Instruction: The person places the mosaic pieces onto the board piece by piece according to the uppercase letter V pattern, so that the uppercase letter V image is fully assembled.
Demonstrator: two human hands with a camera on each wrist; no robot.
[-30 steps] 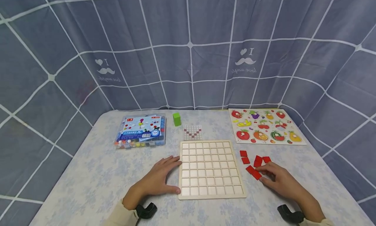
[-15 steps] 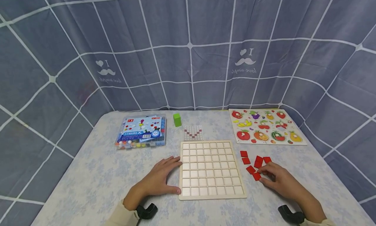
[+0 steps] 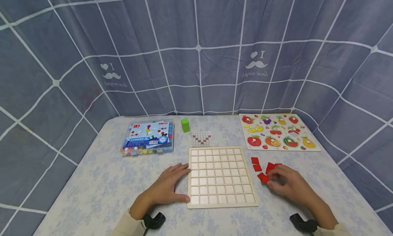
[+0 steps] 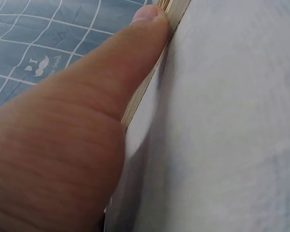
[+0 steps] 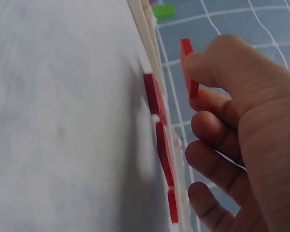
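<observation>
The right grip (image 3: 291, 183) pinches a red tile (image 5: 186, 51) between thumb and forefinger, raised off the tabletop (image 3: 101, 188) to the right of the board (image 3: 222, 206). The other tiles (image 3: 257, 167) lie near that grip. The left grip (image 3: 168, 185) is relaxed, its thumb and fingertips touching the board's left edge. A grid of pale squares covers the board. Just beyond it lies a card (image 3: 202, 138); farther left are a green block (image 3: 185, 125) and a box (image 3: 148, 135), farther right a fruit panel (image 3: 279, 132).

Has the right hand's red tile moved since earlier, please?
Yes: in the head view, the red tile shifted upward and left, judged against the wooden grid board.
</observation>
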